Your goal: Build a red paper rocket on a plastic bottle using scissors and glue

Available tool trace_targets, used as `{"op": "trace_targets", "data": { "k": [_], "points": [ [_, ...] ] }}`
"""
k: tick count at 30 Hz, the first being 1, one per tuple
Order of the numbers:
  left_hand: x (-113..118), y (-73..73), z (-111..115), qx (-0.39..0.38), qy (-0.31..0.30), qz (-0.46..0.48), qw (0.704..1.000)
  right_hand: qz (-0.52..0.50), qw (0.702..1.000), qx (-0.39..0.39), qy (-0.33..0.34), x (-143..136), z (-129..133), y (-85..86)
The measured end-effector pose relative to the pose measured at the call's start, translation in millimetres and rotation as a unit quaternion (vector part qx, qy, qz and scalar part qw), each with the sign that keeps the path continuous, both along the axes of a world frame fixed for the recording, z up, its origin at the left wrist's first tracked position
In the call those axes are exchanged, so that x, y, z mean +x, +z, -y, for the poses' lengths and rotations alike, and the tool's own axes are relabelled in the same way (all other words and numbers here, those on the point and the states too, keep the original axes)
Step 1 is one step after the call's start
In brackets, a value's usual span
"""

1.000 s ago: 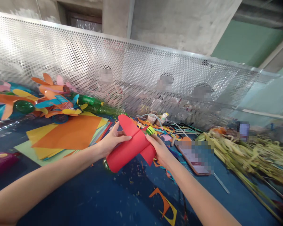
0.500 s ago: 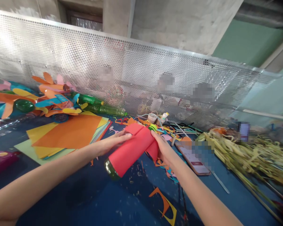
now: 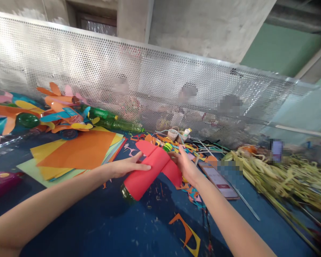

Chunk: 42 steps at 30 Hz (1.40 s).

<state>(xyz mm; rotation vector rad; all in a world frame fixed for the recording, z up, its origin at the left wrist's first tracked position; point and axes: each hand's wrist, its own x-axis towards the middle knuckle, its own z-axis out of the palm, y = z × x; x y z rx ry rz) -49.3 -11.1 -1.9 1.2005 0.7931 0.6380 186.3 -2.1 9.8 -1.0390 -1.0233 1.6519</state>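
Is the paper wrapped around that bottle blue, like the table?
No: the paper around the bottle, which the left hand touches, is plainly red.

Hands (image 3: 130,167) at a red-wrapped bottle (image 3: 147,176), paper sheets (image 3: 80,150) left, phone (image 3: 219,182) right, blue surface (image 3: 104,228) beneath

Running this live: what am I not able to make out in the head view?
All in the head view:
- Bottle middle: covered by the red paper.
- Some fingertips of the left grip: behind the paper and the hand itself.
- Whether the right grip touches the bottle: overlap at the neck hides any gap.
- Phone text: too small, partly pixelated.
- Purple object: cut off by the left edge.
- Beyond the mesh panel: blurred by it.
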Motion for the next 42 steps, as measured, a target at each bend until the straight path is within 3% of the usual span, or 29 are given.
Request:
{"op": "trace_targets", "data": {
  "k": [7, 12, 18, 27, 29, 35, 42],
  "points": [
    [0, 4.2, -2, 0.022, 0.07, -0.019, 0.997, 0.091, 0.991, -0.009, -0.093, 16, -17, -16.2],
    [2, 12.3, 0, 0.031, 0.081, 0.046, 0.995, 0.078, 0.993, 0.008, -0.094, 9, -11, -14.2],
    [1, 11.6, -3, 0.039, 0.09, 0.063, 0.993, -0.036, 0.99, 0.064, -0.119, -4, 1, -3.0],
    [2, 8.2, -5, 0.055, 0.101, 0.072, 0.991, -0.131, 0.986, 0.078, -0.069, -11, 7, -5.3],
    [1, 6.4, -6, 0.063, 0.104, 0.067, 0.99, -0.104, 0.989, 0.095, -0.054, -14, 6, -9.1],
    [5, -4.1, -9, 0.08, 0.107, 0.071, 0.989, 0.103, 0.986, 0.123, -0.04, -31, 14, -26.3],
    [11, -7.0, -4, 0.065, 0.075, 0.094, 0.991, 0.117, 0.982, 0.131, -0.063, -38, 20, -31.7]
  ]
}}
